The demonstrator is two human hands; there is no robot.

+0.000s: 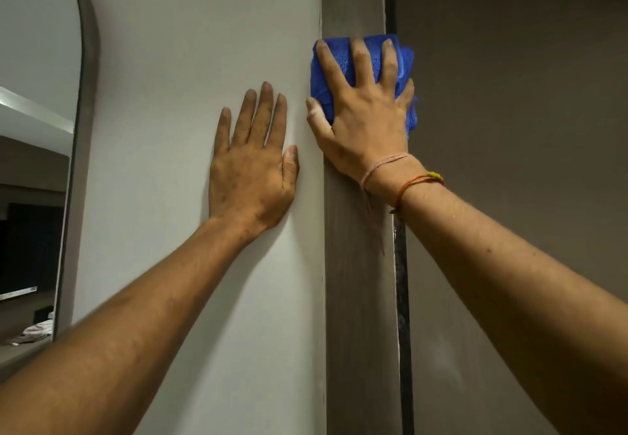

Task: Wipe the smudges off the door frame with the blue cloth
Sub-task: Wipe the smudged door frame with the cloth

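The blue cloth was bunched into a thick pad, its weave coarse and fuzzy, with frayed threads trailing off its lower right edge. It lay pressed against the door frame, a tall grey-brown strip with a faint wood grain, and it spread a little past both edges of that strip. The right hand lay flat over the cloth with the fingers spread wide, the thumb pointing left toward the wall and the little finger curled round the cloth's right side, so the hand pinned the cloth to the frame instead of gripping it in a fist. Two thin string bands, one pale and one orange with a yellow knot, circled the right wrist.

Below that wrist a faint reddish smudge showed on the frame. A dark gap ran down the frame's right side, between it and the brown door.

The left hand was open and empty, palm flat against the pale wall just left of the frame, fingers close together and pointing up. Both hands looked grimy across the knuckles.

At the far left stood a mirror with a curved grey rim.
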